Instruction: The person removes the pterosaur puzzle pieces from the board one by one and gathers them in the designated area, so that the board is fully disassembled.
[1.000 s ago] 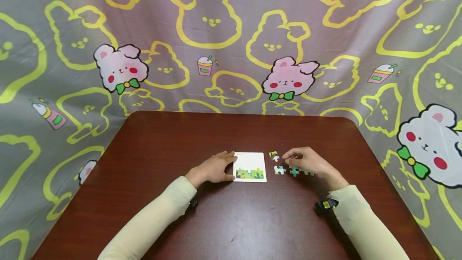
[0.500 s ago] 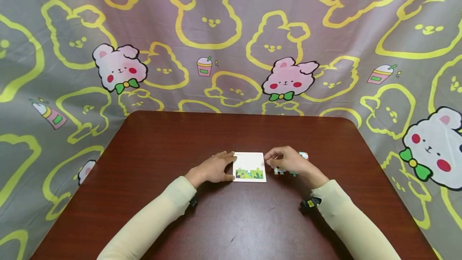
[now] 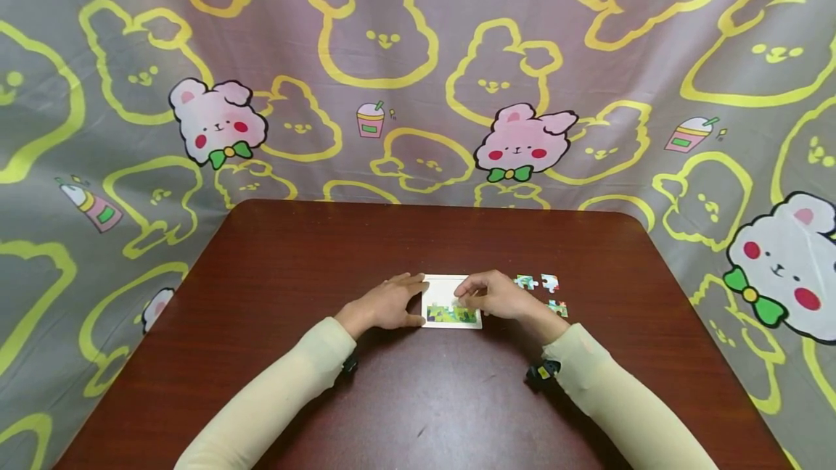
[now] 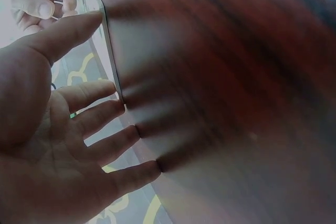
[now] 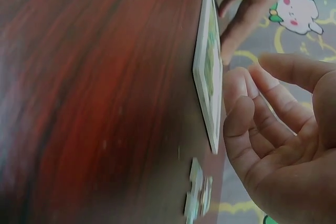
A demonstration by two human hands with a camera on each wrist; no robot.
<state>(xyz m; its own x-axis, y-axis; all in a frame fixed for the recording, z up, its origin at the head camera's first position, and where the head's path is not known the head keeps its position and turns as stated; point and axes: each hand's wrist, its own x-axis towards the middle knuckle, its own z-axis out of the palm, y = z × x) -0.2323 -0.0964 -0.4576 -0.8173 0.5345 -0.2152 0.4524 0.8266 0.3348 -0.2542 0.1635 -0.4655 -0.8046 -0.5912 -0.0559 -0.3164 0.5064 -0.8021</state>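
A white-framed jigsaw puzzle board [image 3: 439, 290] lies flat on the table, its lower part filled with green scenery pieces and its upper part white. My left hand [image 3: 389, 304] has its fingers and thumb spread, with the tips resting along the board's left edge. My right hand [image 3: 499, 297] is over the board's right side, thumb and fingers curled together in a pinch on a puzzle piece mostly hidden by the fingers. In the right wrist view the curled fingers [image 5: 239, 114] are close over the board's surface.
Loose puzzle pieces lie right of the board, including a greenish one [image 3: 525, 282], a red-and-white one [image 3: 550, 282] and another [image 3: 558, 307] nearer the front. The right hand and wrist cover part of this area. A patterned curtain [image 3: 405, 35] hangs behind the brown table [image 3: 326, 245].
My right hand has moved left from the loose pieces to over the board's right side, uncovering pieces at the right. My left hand has stayed at the board's left edge.
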